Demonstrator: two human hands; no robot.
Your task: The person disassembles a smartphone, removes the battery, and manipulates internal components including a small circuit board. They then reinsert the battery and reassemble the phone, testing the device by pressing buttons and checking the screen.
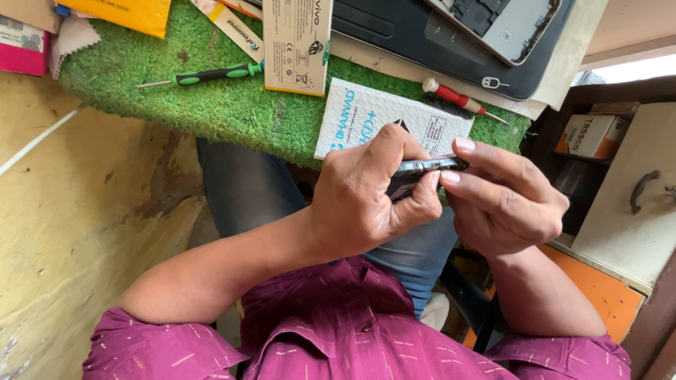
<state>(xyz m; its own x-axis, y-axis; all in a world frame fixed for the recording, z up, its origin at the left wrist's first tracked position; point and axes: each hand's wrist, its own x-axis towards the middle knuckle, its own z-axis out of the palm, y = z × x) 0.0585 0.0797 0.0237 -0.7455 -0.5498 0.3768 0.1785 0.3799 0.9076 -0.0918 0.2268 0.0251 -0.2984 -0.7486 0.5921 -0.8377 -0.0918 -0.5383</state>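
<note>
Both hands meet over my lap on a small dark phone body (421,169), held edge-on. My left hand (366,200) wraps around its near side, thumb pressed against the edge. Fingers and thumb of my right hand (507,204) pinch its right end. Most of the phone is hidden behind my fingers. Just beyond the hands, a white printed packet (373,116) lies at the edge of a green turf mat (211,112).
On the mat lie a green-handled screwdriver (211,74), a red-handled screwdriver (458,98) and a flat white box (296,42). A black laptop (415,35) carries an opened phone shell (507,21). A yellow wall (84,225) is at left, a white drawer (634,190) at right.
</note>
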